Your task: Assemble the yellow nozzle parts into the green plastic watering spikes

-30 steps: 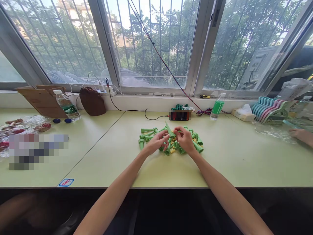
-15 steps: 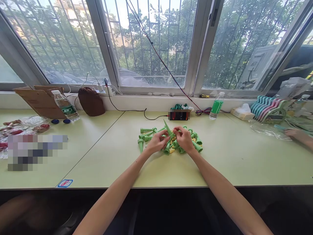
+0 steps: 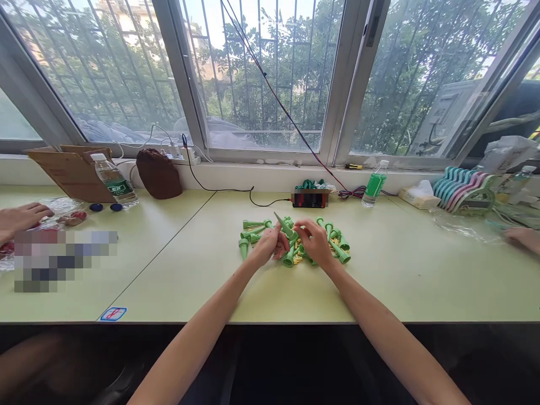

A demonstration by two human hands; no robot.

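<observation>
My left hand [image 3: 269,245] is closed round a green plastic plant-watering spike [image 3: 283,224], whose pointed end tilts up and to the left. At its wide end, my right hand [image 3: 315,241] has thumb and fingertips pinched together. Whether something small sits in that pinch I cannot make out. Beneath and around both hands lies a pile of similar green spikes [image 3: 341,254], mixed with small yellow pieces [image 3: 297,259]. One more spike [image 3: 243,248] lies at the pile's left edge. My hands cover the middle of the pile.
Behind the pile is a black device [image 3: 310,199] on a cable. A green-labelled bottle [image 3: 374,184], a tissue box [image 3: 418,198] and hangers [image 3: 464,190] stand to the right. Another person's hand [image 3: 25,218] is at far left, a further hand [image 3: 523,237] at far right.
The spike in my left hand has tipped further left and lower. My right hand has shifted slightly at its wide end. Another person's hand has come into view at far left.
</observation>
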